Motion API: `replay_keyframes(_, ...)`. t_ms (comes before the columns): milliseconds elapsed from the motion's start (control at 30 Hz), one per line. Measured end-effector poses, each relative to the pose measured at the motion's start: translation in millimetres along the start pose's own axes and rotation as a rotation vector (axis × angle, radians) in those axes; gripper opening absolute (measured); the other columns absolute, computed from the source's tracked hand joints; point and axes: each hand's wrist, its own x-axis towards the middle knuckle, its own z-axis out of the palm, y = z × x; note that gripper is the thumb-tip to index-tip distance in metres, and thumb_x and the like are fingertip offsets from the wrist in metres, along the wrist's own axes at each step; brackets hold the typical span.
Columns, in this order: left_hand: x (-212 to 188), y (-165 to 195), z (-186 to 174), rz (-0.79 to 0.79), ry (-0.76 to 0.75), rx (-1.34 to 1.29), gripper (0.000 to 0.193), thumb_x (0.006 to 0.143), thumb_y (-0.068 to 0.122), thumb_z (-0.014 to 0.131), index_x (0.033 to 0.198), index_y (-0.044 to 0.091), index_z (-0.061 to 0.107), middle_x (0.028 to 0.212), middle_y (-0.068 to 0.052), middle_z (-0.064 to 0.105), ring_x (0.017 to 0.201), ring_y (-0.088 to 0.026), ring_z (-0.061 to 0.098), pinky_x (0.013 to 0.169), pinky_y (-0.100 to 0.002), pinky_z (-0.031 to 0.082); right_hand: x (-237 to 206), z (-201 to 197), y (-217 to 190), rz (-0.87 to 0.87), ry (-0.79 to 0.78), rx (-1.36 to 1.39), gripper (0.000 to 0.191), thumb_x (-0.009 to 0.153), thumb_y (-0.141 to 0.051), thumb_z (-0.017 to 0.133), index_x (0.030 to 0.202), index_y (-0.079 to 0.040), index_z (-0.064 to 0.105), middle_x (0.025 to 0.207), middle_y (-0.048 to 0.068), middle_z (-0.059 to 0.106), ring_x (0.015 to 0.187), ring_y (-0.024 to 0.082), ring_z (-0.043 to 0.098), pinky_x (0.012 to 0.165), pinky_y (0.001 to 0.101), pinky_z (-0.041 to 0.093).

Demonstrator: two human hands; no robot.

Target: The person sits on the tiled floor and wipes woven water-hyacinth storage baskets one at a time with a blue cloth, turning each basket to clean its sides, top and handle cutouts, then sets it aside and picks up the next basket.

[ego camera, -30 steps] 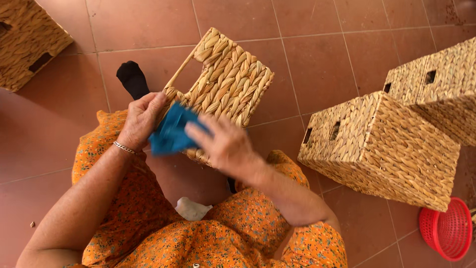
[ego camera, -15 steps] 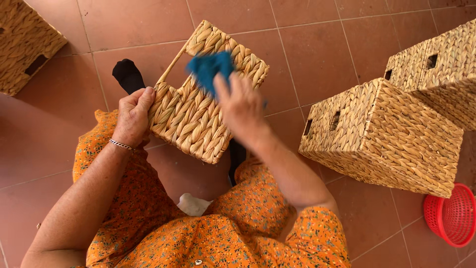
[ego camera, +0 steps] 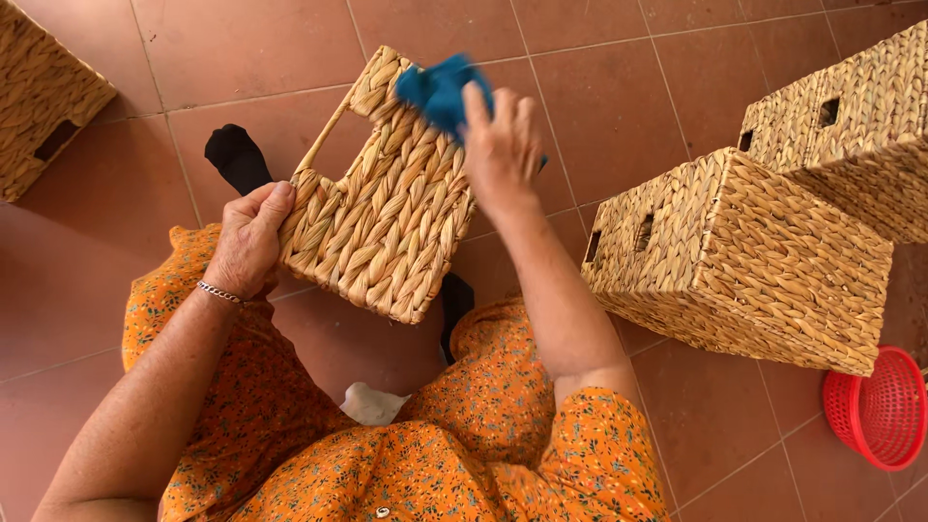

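I see the right hand [ego camera: 503, 145] now at the far top edge of the woven basket [ego camera: 387, 208], fingers pressed down on the blue cloth [ego camera: 440, 87]; a second ago the cloth sat low near the left hand [ego camera: 249, 237]. So the wipe has run up the basket's side. Left fingers are curled on the basket's near edge, holding it tilted above the lap. More baskets [ego camera: 744, 256] sit on the tiled floor [ego camera: 271, 48], well apart.

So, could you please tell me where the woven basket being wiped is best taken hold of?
Probably at the near left edge of the woven basket, coming from the left, as the left hand does: the thick braided rim gives a firm grip and leaves the face free for the blue cloth.
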Motion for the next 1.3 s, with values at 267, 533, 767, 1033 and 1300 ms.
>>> replay_keyframes(267, 8.1, -7.4, -2.9, 0.059, 0.053, -0.051, 0.038, 0.112, 0.033, 0.055, 0.106, -0.002, 0.067, 0.093, 0.003, 0.065, 0.082, -0.004, 0.054, 0.07, -0.023, 0.048, -36.2, -44.9, -70.9, -0.24, -0.187, 0.055, 0.037, 0.096, -0.01, 0.072, 0.13, -0.004, 0.06, 0.103, 0.015, 0.06, 0.095, 0.03, 0.061, 0.067, 0.0389, 0.055)
replay_keyframes(533, 8.8, -7.5, -4.8, -0.061, 0.005, -0.147, 0.043, 0.108, 0.039, 0.051, 0.113, 0.001, 0.071, 0.098, 0.003, 0.069, 0.086, -0.004, 0.059, 0.075, -0.023, 0.051, -71.1, -86.1, -117.3, -0.539, -0.086, 0.318, 0.048, 0.091, -0.009, 0.068, 0.138, -0.011, 0.06, 0.126, 0.02, 0.06, 0.097, 0.031, 0.059, 0.075, 0.0415, 0.057)
replay_keyframes(767, 9.4, -11.2, 2.9, -0.02, -0.025, -0.099, 0.042, 0.108, 0.036, 0.054, 0.113, -0.003, 0.07, 0.1, 0.0, 0.07, 0.088, -0.005, 0.061, 0.078, -0.024, 0.053, 41.9, 11.4, -33.1, -0.143, 0.117, 0.047, 0.05, 0.086, -0.019, 0.079, 0.133, -0.015, 0.061, 0.112, 0.009, 0.062, 0.097, 0.03, 0.06, 0.071, 0.0418, 0.056)
replay_keyframes(1033, 24.4, -26.8, -3.8, -0.033, -0.001, -0.122, 0.044, 0.106, 0.037, 0.055, 0.111, -0.003, 0.072, 0.097, -0.001, 0.072, 0.086, -0.006, 0.062, 0.077, -0.025, 0.054, 0.0, -27.4, -61.8, -0.129, -0.198, 0.142, 0.043, 0.091, -0.018, 0.074, 0.131, -0.007, 0.059, 0.103, 0.02, 0.057, 0.098, 0.036, 0.058, 0.071, 0.0491, 0.055)
replay_keyframes(1300, 40.0, -20.7, -7.9, -0.201, 0.062, 0.052, 0.052, 0.111, 0.044, 0.056, 0.123, -0.001, 0.079, 0.084, -0.014, 0.065, 0.067, -0.021, 0.049, 0.057, -0.039, 0.038, -70.6, -118.6, -123.4, -0.61, -0.131, 0.338, 0.046, 0.082, -0.002, 0.067, 0.128, -0.004, 0.063, 0.114, 0.024, 0.064, 0.092, 0.032, 0.064, 0.076, 0.0398, 0.058)
